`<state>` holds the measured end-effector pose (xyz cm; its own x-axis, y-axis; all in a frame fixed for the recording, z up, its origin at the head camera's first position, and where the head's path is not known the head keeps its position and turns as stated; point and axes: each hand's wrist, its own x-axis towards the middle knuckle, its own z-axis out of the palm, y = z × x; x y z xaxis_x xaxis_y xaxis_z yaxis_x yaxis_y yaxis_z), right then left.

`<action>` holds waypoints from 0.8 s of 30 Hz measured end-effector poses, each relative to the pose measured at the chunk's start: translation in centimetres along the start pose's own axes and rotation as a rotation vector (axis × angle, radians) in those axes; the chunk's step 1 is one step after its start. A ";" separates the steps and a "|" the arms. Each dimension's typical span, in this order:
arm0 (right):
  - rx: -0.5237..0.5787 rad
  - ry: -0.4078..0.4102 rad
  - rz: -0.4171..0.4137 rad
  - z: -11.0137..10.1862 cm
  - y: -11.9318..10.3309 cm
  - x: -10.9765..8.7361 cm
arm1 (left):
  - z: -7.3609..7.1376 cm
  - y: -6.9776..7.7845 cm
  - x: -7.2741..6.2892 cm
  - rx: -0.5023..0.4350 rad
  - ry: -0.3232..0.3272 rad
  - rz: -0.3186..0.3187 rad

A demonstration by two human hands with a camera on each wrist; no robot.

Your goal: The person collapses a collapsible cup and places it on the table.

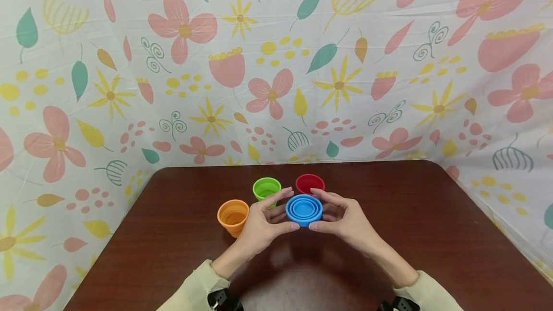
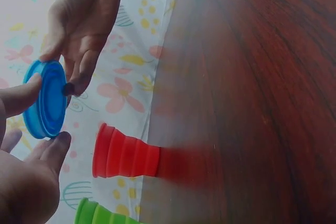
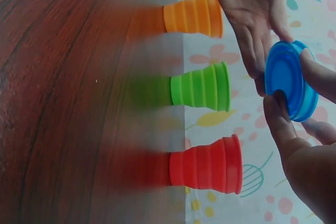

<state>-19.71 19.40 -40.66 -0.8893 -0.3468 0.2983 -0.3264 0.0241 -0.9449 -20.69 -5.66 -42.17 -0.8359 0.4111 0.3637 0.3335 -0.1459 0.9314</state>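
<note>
A blue collapsible cup (image 1: 304, 210), folded flat into concentric rings, is held above the table between both hands. On its left side my left hand (image 1: 263, 222) pinches the rim with thumb and fingers. My right hand (image 1: 345, 217) grips the opposite side the same way. In the left wrist view the flattened blue cup (image 2: 47, 99) appears nearly edge-on, and fingertips of both hands touch its rim and underside. The right wrist view shows the blue cup's (image 3: 286, 80) ringed face between the hands.
Expanded collapsible cups stand upright on the brown table (image 1: 389, 205): orange (image 1: 233, 216) beside the left hand, green (image 1: 266, 187) behind it, and red (image 1: 309, 182) behind the blue cup. A flower-patterned cloth (image 1: 276, 61) hangs beyond the table's far edge.
</note>
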 end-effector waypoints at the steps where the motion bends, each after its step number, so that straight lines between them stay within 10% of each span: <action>1: 0.001 -0.002 -0.008 0.0 0.0 0.0 | 0.0 0.0 0.0 -0.005 -0.004 -0.004; 24: 0.013 -0.068 -0.081 0.1 0.6 0.3 | 0.2 -0.2 0.4 -0.051 -0.066 -0.148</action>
<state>-20.14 19.21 -41.16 -0.8365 -0.4095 0.3640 -0.3915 -0.0180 -0.9200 -21.00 -5.28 -42.18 -0.8431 0.4898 0.2219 0.1847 -0.1239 0.9750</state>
